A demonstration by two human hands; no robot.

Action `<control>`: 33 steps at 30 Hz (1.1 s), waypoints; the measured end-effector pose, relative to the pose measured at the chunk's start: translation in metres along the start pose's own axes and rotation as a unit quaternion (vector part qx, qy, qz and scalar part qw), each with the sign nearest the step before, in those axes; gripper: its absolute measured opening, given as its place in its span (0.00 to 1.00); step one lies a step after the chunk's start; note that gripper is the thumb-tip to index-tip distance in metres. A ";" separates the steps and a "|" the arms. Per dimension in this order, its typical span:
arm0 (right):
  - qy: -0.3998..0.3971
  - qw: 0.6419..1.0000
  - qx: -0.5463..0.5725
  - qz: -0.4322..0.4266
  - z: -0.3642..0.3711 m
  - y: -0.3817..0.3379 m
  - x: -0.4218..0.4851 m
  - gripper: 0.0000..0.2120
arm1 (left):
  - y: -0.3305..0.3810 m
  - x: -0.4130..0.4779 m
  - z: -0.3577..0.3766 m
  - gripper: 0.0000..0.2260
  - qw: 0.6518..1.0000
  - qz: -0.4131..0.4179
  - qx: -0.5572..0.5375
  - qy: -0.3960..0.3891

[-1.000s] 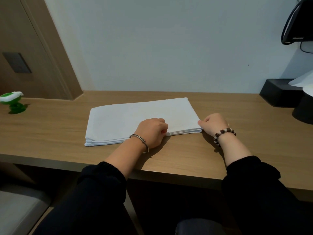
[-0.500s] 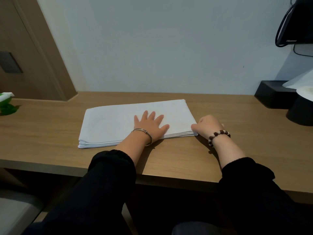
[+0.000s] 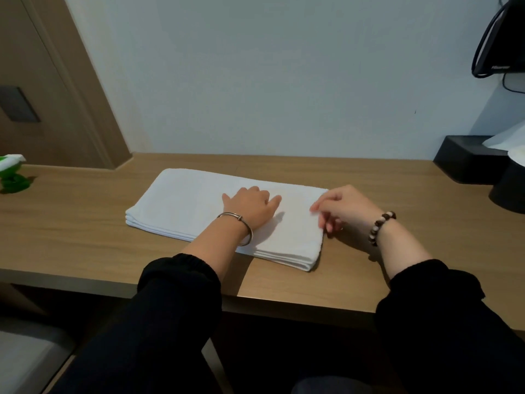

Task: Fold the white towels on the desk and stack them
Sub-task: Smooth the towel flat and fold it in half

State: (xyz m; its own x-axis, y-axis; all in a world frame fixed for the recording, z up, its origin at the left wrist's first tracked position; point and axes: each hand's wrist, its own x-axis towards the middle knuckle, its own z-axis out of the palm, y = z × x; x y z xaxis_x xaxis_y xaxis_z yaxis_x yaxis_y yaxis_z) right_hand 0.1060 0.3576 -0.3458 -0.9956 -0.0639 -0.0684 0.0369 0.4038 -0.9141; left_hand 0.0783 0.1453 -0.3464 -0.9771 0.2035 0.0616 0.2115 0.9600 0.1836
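Note:
One white towel (image 3: 193, 206), folded into a long flat rectangle of several layers, lies on the wooden desk (image 3: 71, 223) in the middle of the view. My left hand (image 3: 251, 207) rests flat on top of it near its right half, fingers straight. My right hand (image 3: 348, 211) is at the towel's right edge, with curled fingers over the top and the thumb at the edge, pinching it. Both arms wear black sleeves; a metal bangle is on the left wrist and a bead bracelet on the right.
A green and white object (image 3: 11, 174) stands at the desk's far left. A black box (image 3: 468, 163) with white paper and a dark round container (image 3: 508, 191) sit at the back right. A white wall runs behind the desk; a black device hangs at the top right.
My left hand went from a fist at the towel's near edge to lying flat further onto the towel. My right hand moved from the near right corner up along the right edge.

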 end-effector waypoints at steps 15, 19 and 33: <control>0.109 0.980 -0.148 -0.081 -0.019 0.028 0.040 0.15 | 0.000 -0.002 0.031 0.27 0.994 0.082 0.057 -0.046; 0.135 0.959 -0.237 -0.081 -0.018 0.022 0.046 0.13 | -0.001 -0.002 0.030 0.28 0.992 0.088 0.072 -0.062; 0.017 0.944 -0.330 -0.012 -0.018 0.017 0.056 0.28 | 0.001 -0.005 0.026 0.33 0.990 0.087 0.083 -0.079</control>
State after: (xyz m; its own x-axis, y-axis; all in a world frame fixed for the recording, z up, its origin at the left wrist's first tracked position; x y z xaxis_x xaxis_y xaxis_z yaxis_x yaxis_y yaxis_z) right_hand 0.0497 0.3769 -0.3577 -0.9981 -0.0549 -0.0272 -0.0358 0.8834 -0.4673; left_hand 0.0827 0.1506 -0.3722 -0.9201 0.3840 -0.0776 0.3838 0.9232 0.0184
